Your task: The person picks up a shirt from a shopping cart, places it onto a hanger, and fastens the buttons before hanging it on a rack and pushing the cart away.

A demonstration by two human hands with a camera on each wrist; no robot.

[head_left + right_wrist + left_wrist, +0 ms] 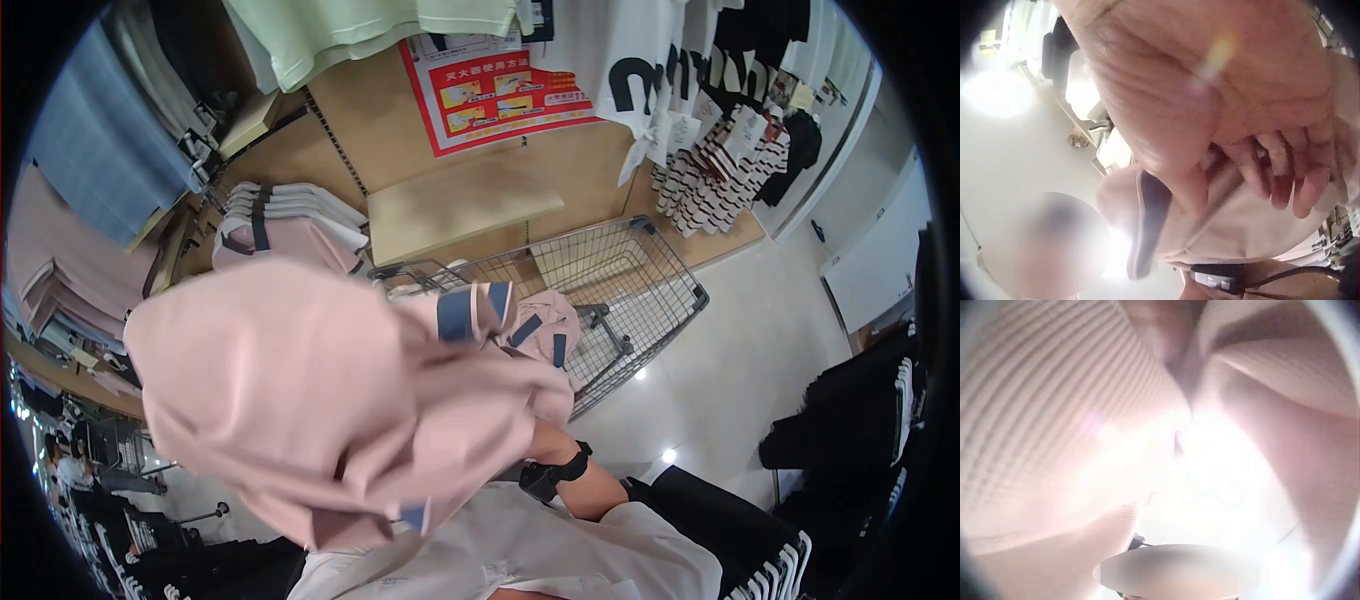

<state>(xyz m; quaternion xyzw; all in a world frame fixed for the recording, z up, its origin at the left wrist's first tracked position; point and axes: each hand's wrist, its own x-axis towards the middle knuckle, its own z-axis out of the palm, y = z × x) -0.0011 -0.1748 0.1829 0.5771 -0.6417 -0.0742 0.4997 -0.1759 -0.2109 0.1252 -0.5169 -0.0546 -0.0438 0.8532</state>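
Note:
A pink shirt (290, 370) with navy and white bands hangs spread out in front of the person, blurred in the head view. My right hand (1222, 87) grips its cloth with curled fingers, close to a navy band, in the right wrist view. From the head, that hand is covered by the fabric and only the forearm with its strapped camera shows. Folds of ribbed pink cloth (1054, 425) fill most of the left wrist view. Of my left hand (1160, 328), a small blurred patch of skin appears between the folds at the top; its fingers are hidden.
A wire shopping cart (640, 290) stands beyond the shirt, with another pink garment (545, 325) in it. Behind are a wooden shelf (460, 205) and hanging pink tops (290, 235). Racks of black clothes (840, 420) stand at the right, striped tops (715, 180) at the back right.

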